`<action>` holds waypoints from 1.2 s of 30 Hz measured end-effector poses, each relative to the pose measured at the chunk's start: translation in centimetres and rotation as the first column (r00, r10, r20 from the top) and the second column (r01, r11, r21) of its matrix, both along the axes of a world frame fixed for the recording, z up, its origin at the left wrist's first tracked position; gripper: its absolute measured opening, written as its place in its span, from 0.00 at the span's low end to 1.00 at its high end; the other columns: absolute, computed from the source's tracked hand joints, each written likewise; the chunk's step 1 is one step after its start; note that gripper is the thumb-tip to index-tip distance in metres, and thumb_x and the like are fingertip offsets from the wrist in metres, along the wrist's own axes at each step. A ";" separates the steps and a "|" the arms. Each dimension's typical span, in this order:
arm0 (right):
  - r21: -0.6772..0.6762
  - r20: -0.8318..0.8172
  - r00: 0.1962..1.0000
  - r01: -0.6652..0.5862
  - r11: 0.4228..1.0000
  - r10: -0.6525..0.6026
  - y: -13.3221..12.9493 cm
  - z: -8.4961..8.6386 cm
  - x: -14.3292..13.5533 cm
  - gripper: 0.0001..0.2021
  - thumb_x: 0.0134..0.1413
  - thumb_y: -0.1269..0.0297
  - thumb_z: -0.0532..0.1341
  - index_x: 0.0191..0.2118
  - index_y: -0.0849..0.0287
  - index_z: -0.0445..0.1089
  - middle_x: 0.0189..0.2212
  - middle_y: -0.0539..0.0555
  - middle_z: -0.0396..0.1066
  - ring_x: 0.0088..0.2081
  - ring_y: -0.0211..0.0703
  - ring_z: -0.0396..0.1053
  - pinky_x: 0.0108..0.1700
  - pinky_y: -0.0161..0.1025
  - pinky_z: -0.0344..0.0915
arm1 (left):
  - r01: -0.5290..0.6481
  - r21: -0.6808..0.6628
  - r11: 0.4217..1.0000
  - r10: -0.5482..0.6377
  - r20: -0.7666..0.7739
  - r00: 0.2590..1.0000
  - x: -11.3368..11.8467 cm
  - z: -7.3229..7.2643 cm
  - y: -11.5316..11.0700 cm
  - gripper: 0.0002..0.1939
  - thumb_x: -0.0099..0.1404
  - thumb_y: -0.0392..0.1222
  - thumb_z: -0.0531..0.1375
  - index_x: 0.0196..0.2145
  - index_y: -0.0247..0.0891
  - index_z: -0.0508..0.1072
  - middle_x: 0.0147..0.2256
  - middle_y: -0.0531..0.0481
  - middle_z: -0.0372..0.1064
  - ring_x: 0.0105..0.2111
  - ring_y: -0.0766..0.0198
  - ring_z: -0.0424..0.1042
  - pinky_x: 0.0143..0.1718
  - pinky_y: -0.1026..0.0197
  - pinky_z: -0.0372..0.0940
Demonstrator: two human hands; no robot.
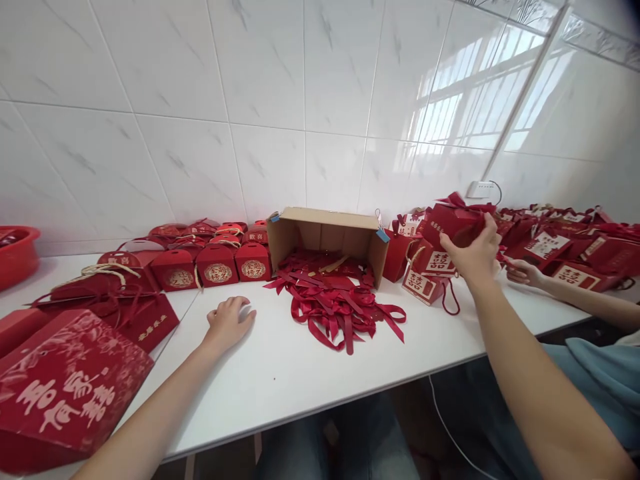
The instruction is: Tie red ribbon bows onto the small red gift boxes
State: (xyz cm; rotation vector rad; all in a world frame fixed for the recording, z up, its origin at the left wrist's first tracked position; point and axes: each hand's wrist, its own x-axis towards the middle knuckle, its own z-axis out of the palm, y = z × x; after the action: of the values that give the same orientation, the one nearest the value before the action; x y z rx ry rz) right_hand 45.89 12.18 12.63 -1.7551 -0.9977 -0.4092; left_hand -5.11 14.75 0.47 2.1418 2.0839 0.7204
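My right hand (475,253) grips a small dark red gift box (453,225) with a ribbon bow on top, held up over other gift boxes at the right. Just below it stands a red and white box (425,285) with a double-happiness print and a cord handle. My left hand (230,325) rests on the white table (240,393), fingers loosely apart and holding nothing. Between my hands, a heap of dark red ribbons (340,313) spills out of a cardboard box (327,217) lying on its side.
Rows of red gift boxes (217,267) line the wall at left, with a large red printed bag (70,393) in front. A red basin (17,257) is at far left. At right, a co-worker's hand (525,273) is near many more boxes (575,247).
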 end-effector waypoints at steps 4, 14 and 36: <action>-0.116 -0.106 0.993 -0.065 0.991 0.053 0.4 0.4 -0.2 0.53 0.34 0.43 0.68 0.65 0.53 0.44 0.58 0.69 0.51 0.57 0.70 0.57 0.54 0.66 0.55 | 0.005 -0.001 1.000 -0.005 -0.013 1.000 -0.1 -0.1 0.0 0.14 0.59 0.49 0.51 0.39 0.40 0.67 0.47 0.40 0.69 0.51 0.45 0.64 0.50 0.45 0.53; -0.095 -0.068 0.994 -0.091 0.991 0.085 1.6 0.8 -0.2 0.53 0.34 0.41 0.67 0.65 0.56 0.46 0.57 0.69 0.52 0.57 0.68 0.57 0.54 0.59 0.57 | 0.014 0.009 1.000 -0.014 -0.037 0.999 -0.3 -0.5 0.2 0.14 0.60 0.49 0.51 0.39 0.40 0.67 0.48 0.41 0.69 0.51 0.46 0.64 0.51 0.45 0.53; 0.069 0.013 0.999 -0.032 0.997 0.032 -0.6 -1.4 -0.6 0.65 0.37 0.43 0.68 0.68 0.65 0.23 0.65 0.75 0.37 0.67 0.65 0.35 0.63 0.58 0.42 | 0.021 0.042 0.999 -0.019 -0.044 0.999 -0.5 -0.8 0.4 0.14 0.60 0.48 0.51 0.39 0.40 0.67 0.46 0.41 0.70 0.49 0.46 0.66 0.50 0.44 0.54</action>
State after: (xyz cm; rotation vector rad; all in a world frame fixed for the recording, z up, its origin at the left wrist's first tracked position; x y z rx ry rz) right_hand 45.33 11.61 11.19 -1.6744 -1.0075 -0.4296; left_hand -5.57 15.18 -0.30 2.2167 2.0835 0.7289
